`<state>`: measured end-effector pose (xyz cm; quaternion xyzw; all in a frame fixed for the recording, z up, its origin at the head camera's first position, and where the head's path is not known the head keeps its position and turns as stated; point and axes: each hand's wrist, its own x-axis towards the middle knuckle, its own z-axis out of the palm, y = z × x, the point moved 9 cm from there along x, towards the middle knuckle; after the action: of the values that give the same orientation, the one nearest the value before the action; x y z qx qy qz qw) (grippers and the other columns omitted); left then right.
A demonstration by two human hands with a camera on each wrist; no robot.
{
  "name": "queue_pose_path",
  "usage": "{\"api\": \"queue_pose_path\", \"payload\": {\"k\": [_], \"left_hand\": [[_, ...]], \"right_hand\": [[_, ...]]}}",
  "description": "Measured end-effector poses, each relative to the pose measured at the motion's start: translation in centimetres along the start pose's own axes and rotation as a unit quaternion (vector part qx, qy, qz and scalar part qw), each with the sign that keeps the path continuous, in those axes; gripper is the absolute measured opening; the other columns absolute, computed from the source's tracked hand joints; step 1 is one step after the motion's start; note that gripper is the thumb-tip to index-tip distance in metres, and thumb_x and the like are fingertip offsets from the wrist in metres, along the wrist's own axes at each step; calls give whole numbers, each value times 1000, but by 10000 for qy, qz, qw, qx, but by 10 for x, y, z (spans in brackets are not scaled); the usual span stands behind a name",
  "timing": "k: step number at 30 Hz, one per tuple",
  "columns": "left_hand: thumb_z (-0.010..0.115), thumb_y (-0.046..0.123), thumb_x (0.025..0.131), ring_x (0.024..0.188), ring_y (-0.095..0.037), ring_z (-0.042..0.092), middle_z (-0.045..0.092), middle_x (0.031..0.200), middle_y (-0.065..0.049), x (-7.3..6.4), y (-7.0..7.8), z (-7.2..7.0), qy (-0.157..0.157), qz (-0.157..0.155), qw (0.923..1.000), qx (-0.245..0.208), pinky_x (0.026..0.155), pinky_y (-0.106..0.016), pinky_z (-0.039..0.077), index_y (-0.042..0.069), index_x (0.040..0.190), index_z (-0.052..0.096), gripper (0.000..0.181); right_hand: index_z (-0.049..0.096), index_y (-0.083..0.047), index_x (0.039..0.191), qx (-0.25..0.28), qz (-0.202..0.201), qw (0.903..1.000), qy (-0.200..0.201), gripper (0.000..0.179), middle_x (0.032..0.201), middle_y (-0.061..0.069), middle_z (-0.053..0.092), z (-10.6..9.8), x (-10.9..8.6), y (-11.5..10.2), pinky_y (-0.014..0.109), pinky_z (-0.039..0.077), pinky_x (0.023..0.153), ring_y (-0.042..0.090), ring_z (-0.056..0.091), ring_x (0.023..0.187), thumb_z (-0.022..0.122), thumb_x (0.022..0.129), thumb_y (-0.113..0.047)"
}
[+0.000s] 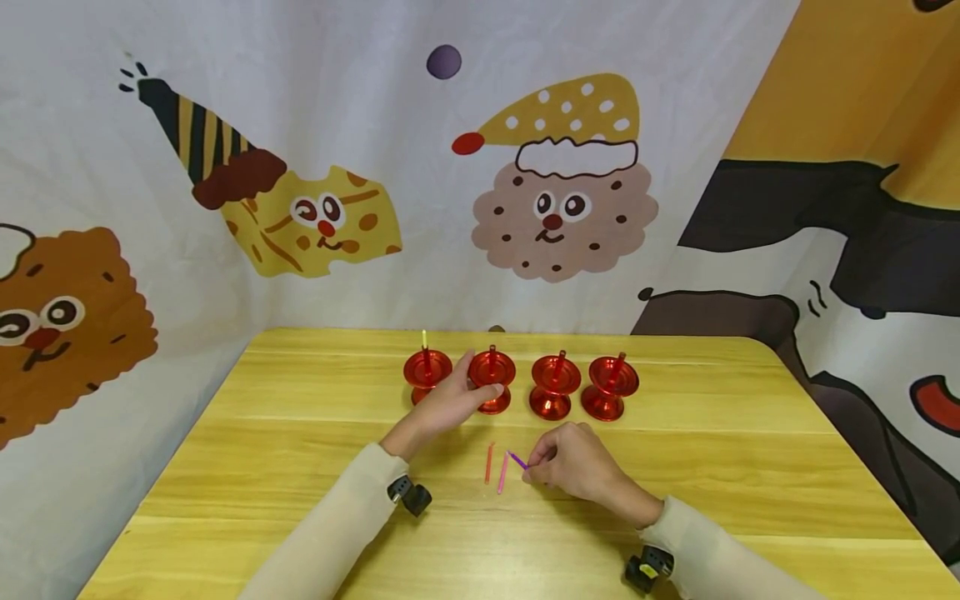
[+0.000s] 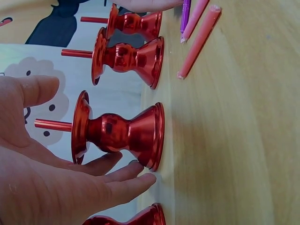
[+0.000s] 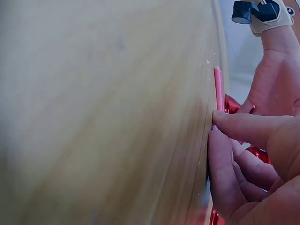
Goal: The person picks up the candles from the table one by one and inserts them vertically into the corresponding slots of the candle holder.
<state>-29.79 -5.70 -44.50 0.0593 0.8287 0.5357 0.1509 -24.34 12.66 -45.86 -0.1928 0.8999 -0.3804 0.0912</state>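
Several red metal candle holders stand in a row. My left hand [image 1: 448, 403] reaches to the second holder from the left [image 1: 493, 406]. In the left wrist view, its fingers lie along one side of that holder [image 2: 108, 132], with the thumb held apart. My right hand [image 1: 576, 467] pinches one end of a purple candle [image 1: 517, 459] between thumb and forefinger, low at the tabletop. Just left of it lie a pink candle [image 1: 502, 473] and an orange-red candle [image 1: 489, 464]. A yellow candle [image 1: 424, 340] stands upright in the leftmost holder [image 1: 415, 372].
Two more holders stand to the right, one in the middle [image 1: 550, 405] and one at the end [image 1: 603, 406]. The wooden table [image 1: 300, 417] ends just behind the row. A cloth with cartoon figures [image 1: 337, 83] hangs behind it.
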Motion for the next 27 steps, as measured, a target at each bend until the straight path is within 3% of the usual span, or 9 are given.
{"api": "queue_pose_path", "payload": {"k": [15, 21, 27], "left_hand": [[68, 44, 107, 148, -38, 52, 47, 167, -24, 4, 0, -1, 23, -51, 10000, 76, 120, -62, 41, 10, 178, 11, 98], [73, 52, 102, 147, -35, 52, 48, 167, -20, 23, -22, 2, -5, -95, 9999, 70, 120, -62, 41, 15, 179, 9, 106], [70, 54, 104, 148, -42, 52, 48, 165, -26, 11, -8, 1, 5, 99, 9999, 89, 118, -68, 41, 10, 178, 11, 105]], "right_hand": [[81, -17, 73, -568, -555, 9968, 103, 18, 67, -18, 69, -4, 0, -16, 24, 50, 55, 2, 59, 60, 90, 75, -1], [77, -18, 71, -801, -574, 9951, 47, 22, 66, -16, 68, -2, 0, -19, 24, 49, 53, 3, 57, 57, 90, 70, 1], [74, -19, 70, -930, -573, 9940, 35, 23, 67, -16, 65, 0, 1, -19, 25, 49, 55, 3, 56, 59, 90, 68, -2]]}}
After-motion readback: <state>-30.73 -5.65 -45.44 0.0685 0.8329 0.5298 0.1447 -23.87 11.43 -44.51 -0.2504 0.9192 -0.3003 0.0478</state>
